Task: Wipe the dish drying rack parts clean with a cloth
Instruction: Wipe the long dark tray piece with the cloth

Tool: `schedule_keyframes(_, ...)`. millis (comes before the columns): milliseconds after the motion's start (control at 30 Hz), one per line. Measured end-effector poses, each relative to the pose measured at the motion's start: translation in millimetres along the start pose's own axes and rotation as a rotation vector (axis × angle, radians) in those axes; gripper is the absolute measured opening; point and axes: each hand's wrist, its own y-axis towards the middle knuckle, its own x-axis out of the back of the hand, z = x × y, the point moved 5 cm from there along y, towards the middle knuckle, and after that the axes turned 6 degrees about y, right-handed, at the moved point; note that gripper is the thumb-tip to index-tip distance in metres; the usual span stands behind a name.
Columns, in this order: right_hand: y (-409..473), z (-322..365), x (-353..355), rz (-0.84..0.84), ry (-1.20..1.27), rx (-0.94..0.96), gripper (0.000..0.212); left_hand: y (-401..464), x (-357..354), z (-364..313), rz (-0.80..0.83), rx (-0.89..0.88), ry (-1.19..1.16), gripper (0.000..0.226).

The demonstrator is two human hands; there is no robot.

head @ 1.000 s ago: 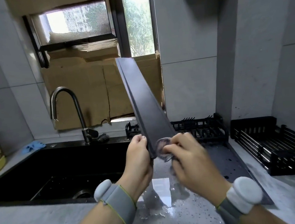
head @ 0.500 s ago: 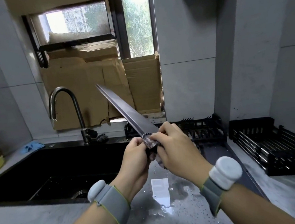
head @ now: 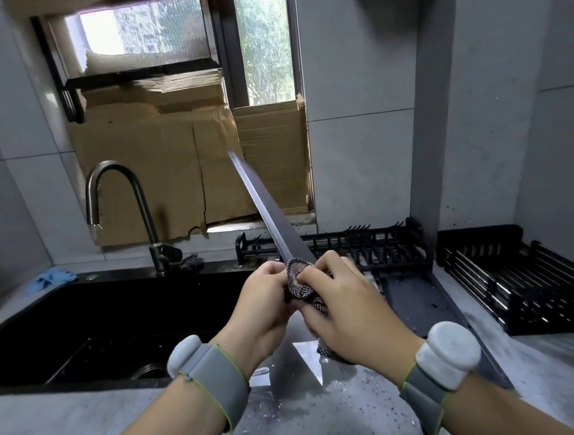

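Observation:
A long dark metal rack panel point(head: 268, 212) points up and away from me, seen nearly edge-on, its far tip in front of the cardboard. My left hand point(head: 263, 308) grips its near end. My right hand point(head: 347, 305) holds a dark checked cloth point(head: 301, 285) wrapped round the panel just above my left hand. A black wire rack part point(head: 377, 244) stands behind my hands on the wet drainboard point(head: 419, 303). Another black rack basket point(head: 531, 280) lies on the counter at the right.
A black sink point(head: 115, 320) with a curved tap point(head: 120, 210) fills the left. A blue glove point(head: 48, 279) and a dark scrubber point(head: 191, 261) lie at the sink's back edge. Cardboard point(head: 179, 171) covers the window's lower part. Water drops dot the near counter point(head: 311, 407).
The panel has turned from broadside to nearly edge-on; it swung left, then back to the right. My hands stay at its near end, the cloth now wrapped more fully round it.

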Motion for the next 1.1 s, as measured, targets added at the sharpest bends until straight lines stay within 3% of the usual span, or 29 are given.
schedule_keyframes(233, -12, -4, 0, -0.023, -0.019, -0.062, 0.019, 8, -6, 3, 0.000, -0.017, 0.108, 0.023)
schedule_keyframes(400, -7, -21, 1, -0.117, 0.035, -0.246, 0.011, 15, -14, -2, -0.047, -0.086, 0.401, 0.013)
schedule_keyframes(467, -6, -42, -5, -0.171, 0.197, -0.480, 0.009, 20, -20, -6, -0.023, -0.065, 0.559, 0.012)
schedule_keyframes(533, -12, -62, -18, -0.264, 0.523, -0.748, 0.015, 25, -24, -7, 0.028, -0.054, 0.778, 0.017)
schedule_keyframes(633, -25, -74, -44, -0.416, 0.990, -0.941, 0.021, 26, -20, -11, 0.026, -0.142, 1.076, 0.021)
schedule_keyframes(700, -33, -76, -56, -0.457, 1.198, -0.996, 0.021, 27, -14, -9, 0.038, -0.151, 1.059, 0.021)
schedule_keyframes(767, -39, -74, -66, -0.507, 1.376, -1.027, 0.036, 25, -6, -9, 0.006, -0.167, 1.018, 0.021)
schedule_keyframes(900, -37, -75, -85, -0.692, 1.690, -0.941, 0.057, 16, 24, -20, -0.254, -0.349, 1.044, 0.016)
schedule_keyframes(1000, -42, -73, -72, -0.691, 1.608, -0.965, 0.037, 10, 49, -22, -0.413, -0.390, 0.944, 0.013)
schedule_keyframes(1100, -38, -56, -56, -0.518, 1.696, -0.890, 0.013, 13, 60, -10, -0.402, -0.239, 0.763, 0.024)
